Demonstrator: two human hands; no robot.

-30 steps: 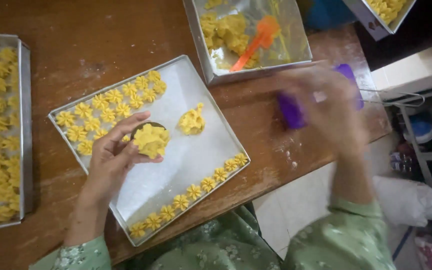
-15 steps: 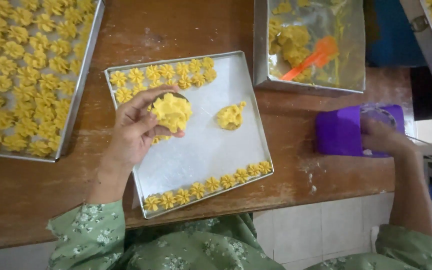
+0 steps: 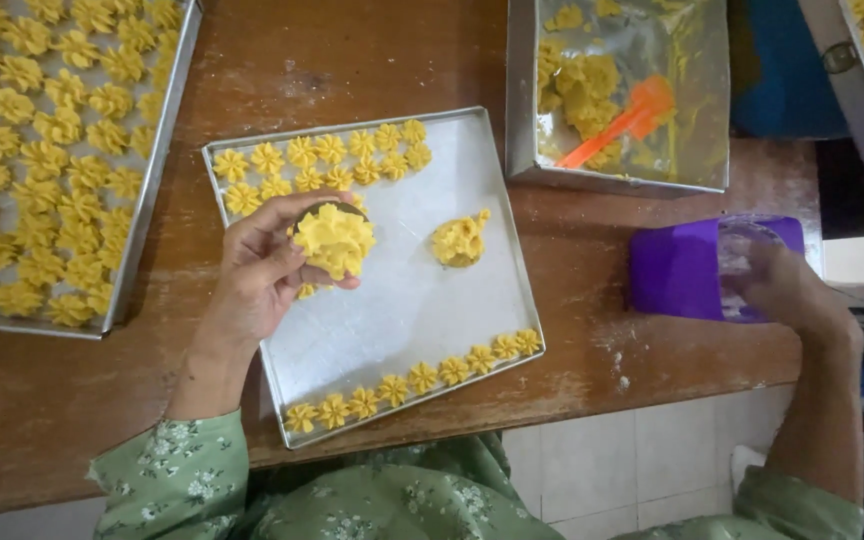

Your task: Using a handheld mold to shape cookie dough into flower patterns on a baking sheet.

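Left hand point(image 3: 257, 265) has its grip clamped on a dough-filled cookie press point(image 3: 333, 238) over the centre baking tray point(image 3: 392, 320). Right hand point(image 3: 787, 285) reaches into a purple container point(image 3: 677, 268) on the wooden surface point(image 3: 372, 60); its grip is hidden. A full tray point(image 3: 147, 190) lies left, a dough pan point(image 3: 520, 100) behind.

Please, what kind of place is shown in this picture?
Probably a home kitchen or small baking workspace. A wooden table holds metal baking trays lined with yellow flower-shaped dough pieces, and a dough container with an orange spatula. The left hand holds a dough-filled press.
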